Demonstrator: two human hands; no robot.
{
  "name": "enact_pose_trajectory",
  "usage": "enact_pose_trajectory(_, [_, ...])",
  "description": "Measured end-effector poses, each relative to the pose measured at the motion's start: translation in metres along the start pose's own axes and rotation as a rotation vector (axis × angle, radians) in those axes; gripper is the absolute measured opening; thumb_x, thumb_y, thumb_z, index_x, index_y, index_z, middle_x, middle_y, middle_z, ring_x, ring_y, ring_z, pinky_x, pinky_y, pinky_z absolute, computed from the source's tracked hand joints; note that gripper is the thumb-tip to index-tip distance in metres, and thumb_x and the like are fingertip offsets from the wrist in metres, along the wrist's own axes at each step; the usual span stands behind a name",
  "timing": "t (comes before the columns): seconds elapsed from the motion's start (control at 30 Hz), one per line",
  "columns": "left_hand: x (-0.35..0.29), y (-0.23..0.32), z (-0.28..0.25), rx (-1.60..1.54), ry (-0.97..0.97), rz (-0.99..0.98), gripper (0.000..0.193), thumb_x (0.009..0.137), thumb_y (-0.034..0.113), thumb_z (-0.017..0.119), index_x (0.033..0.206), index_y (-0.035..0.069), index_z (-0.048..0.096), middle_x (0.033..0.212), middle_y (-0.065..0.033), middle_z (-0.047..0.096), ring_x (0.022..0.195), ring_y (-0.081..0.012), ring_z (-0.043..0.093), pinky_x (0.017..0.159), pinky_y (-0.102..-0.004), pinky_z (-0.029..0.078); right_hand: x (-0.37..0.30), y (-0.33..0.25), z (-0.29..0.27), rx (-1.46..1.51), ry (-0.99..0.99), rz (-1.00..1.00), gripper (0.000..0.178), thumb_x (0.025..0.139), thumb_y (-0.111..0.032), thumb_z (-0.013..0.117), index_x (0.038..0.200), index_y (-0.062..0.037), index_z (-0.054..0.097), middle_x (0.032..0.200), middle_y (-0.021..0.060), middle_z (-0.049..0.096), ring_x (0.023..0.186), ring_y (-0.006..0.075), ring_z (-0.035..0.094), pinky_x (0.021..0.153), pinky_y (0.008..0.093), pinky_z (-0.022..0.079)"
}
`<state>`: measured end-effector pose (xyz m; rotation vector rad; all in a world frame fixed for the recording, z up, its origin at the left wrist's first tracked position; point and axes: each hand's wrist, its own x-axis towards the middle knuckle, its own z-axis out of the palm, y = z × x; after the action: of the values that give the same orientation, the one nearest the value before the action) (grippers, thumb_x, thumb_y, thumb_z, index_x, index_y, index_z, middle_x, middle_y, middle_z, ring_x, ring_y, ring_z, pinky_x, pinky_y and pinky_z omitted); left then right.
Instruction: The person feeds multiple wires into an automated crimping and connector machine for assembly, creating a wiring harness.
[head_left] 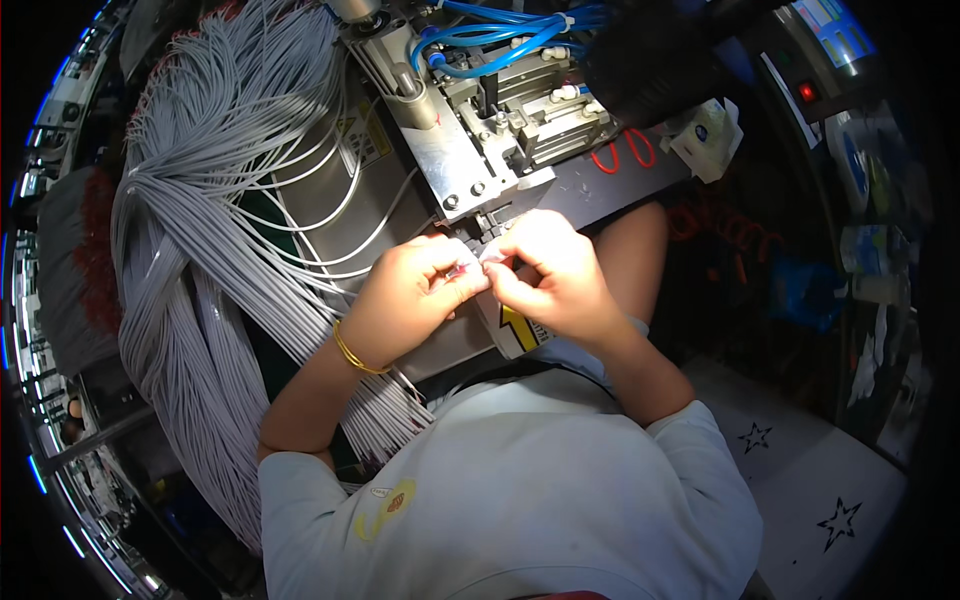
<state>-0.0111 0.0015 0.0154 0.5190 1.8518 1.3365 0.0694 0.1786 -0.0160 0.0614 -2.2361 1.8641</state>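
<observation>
In front of the machine's metal tip, my left hand (415, 290) and my right hand (552, 278) meet, thumbs and forefingers pinched close together. A thin grey cable (345, 274) runs from the left up to my left hand, which appears to hold its end. A small reddish bit shows at the left fingertips. What my right fingers pinch is small and washed out by the bright light. The bench machine (455, 160), with metal blocks and cylinders, stands just beyond both hands. A large bundle of grey cables (215, 215) hangs to the left of my left arm.
Blue air tubes (500, 40) loop over the machine's top. Red scissor handles (625, 152) and a white packet (706, 138) lie right of it. A dark box with a lit red switch (806, 92) stands at upper right. More cable ends (385, 425) lie beside my left elbow.
</observation>
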Motion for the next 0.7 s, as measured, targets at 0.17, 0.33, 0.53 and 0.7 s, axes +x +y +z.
enact_pose_trajectory(0.17, [0.002, -0.002, 0.002, 0.024, 0.007, -0.088, 0.015, 0.088, 0.013, 0.066, 0.093, -0.002, 0.064, 0.079, -0.0012, 0.058, 0.062, -0.0044, 0.056, 0.056, -0.0194, 0.046, 0.003, 0.008, -0.004, -0.306, -0.022, -0.251, 0.006, 0.079, -0.004, 0.067, 0.081, -0.0012, 0.062, 0.081, 0.0085, 0.059, 0.071, 0.0208, 0.055, 0.071, 0.0298, 0.044])
enact_pose_trajectory(0.33, [0.001, -0.005, 0.004, -0.124, 0.043, 0.004, 0.015, 0.088, 0.014, 0.066, 0.095, 0.001, 0.066, 0.074, -0.0022, 0.057, 0.060, -0.0053, 0.054, 0.055, -0.0199, 0.045, 0.009, 0.005, -0.005, -0.241, -0.011, -0.259, 0.007, 0.082, -0.005, 0.065, 0.085, -0.0012, 0.061, 0.082, 0.0101, 0.059, 0.070, 0.0239, 0.054, 0.071, 0.0329, 0.044])
enact_pose_trajectory(0.53, [0.000, -0.013, 0.003, 0.241, 0.143, 0.214, 0.013, 0.085, 0.014, 0.066, 0.095, 0.006, 0.068, 0.072, -0.0080, 0.059, 0.055, -0.0154, 0.056, 0.054, -0.0265, 0.047, 0.002, 0.021, 0.003, -0.268, 0.013, -0.304, 0.006, 0.087, -0.006, 0.061, 0.089, -0.0003, 0.058, 0.080, 0.0109, 0.057, 0.072, 0.0240, 0.054, 0.071, 0.0330, 0.044])
enact_pose_trajectory(0.7, [-0.002, -0.009, 0.001, 0.837, 0.257, 0.285, 0.010, 0.081, 0.012, 0.065, 0.090, 0.006, 0.065, 0.075, -0.0122, 0.059, 0.059, -0.0300, 0.059, 0.056, -0.0358, 0.049, 0.001, 0.044, -0.004, -0.197, 0.114, 0.046, 0.008, 0.090, -0.007, 0.057, 0.087, 0.0003, 0.056, 0.077, 0.0117, 0.054, 0.073, 0.0253, 0.053, 0.070, 0.0326, 0.044])
